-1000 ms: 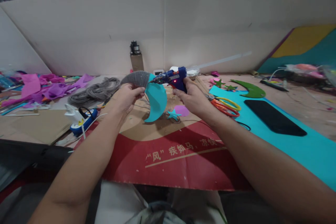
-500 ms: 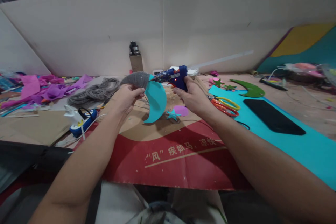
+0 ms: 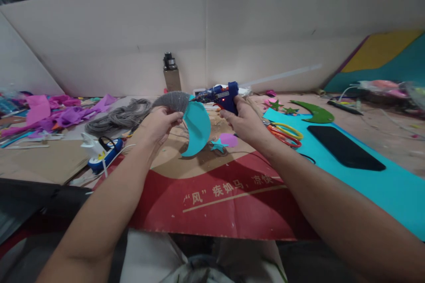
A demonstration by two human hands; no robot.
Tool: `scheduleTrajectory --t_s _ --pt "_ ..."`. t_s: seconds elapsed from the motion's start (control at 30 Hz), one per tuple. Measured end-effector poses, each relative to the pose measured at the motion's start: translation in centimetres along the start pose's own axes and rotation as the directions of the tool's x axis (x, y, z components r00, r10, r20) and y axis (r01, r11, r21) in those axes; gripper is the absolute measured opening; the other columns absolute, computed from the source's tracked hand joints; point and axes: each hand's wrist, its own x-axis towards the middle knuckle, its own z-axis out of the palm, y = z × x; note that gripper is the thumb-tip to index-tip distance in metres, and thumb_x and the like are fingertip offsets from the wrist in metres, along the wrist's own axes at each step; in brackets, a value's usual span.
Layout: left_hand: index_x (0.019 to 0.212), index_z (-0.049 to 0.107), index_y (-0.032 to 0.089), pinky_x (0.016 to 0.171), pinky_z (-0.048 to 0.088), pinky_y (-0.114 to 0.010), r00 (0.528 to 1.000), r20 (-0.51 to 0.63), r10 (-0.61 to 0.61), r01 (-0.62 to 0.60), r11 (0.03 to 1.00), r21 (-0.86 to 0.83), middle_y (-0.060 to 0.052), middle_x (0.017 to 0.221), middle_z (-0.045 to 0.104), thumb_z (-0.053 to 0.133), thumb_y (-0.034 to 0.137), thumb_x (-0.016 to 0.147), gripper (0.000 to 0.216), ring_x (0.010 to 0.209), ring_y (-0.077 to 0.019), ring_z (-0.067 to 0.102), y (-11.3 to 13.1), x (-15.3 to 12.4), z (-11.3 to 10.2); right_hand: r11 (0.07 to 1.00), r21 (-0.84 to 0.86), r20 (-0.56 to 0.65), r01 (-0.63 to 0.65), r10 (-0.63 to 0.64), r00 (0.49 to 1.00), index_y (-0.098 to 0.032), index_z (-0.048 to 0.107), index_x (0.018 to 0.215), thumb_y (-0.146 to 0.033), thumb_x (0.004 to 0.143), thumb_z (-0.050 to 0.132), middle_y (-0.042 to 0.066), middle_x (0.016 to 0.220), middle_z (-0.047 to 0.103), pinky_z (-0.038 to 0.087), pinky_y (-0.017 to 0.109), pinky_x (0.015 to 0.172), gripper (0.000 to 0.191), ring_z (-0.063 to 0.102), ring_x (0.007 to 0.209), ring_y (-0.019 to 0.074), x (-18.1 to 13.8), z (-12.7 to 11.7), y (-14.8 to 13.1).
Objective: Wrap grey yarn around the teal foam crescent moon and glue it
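Observation:
Between the thumb and fingers of my left hand (image 3: 162, 123) is a crescent moon cutout (image 3: 198, 129), turquoise on its lower half and wrapped in grey cord (image 3: 173, 101) on its upper half. My right hand (image 3: 245, 119) grips a blue hot glue gun (image 3: 226, 96) with a lit red light. The gun's nozzle points left, at the upper edge of the crescent where cord and turquoise meet; whether it touches cannot be made out. Below lie a turquoise star (image 3: 219, 145) and a purple round piece (image 3: 229, 139).
Red-handled scissors (image 3: 283, 136), a yellow-handled pair (image 3: 290, 130) and a black phone (image 3: 345, 147) lie at right, near a green crescent (image 3: 315, 112). At left are a grey cord bundle (image 3: 119, 117), a power strip (image 3: 105, 157) and purple scraps (image 3: 71, 115). A bottle (image 3: 171, 75) stands behind.
The glue gun and my right hand have shifted very slightly to the right. My left hand and the crescent stay almost still.

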Motion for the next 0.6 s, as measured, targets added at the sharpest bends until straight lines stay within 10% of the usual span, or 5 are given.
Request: scheduleTrajectory --t_s 0.6 --pt "0.076 0.061 0.013 0.058 0.044 -0.022 1.000 0.023 0.005 -0.005 1.000 -0.011 0.000 0.066 0.059 0.074 0.023 0.055 0.026 0.057 -0.0087 0.052 -0.17 -0.05 0.07 0.999 -0.024 -0.048 -0.023 0.022 0.999 -0.021 0.053 0.106 -0.028 0.081 0.054 0.009 0.101 0.061 0.050 0.040 0.074 0.026 0.058 0.092 0.0241 0.21 -0.36 -0.38"
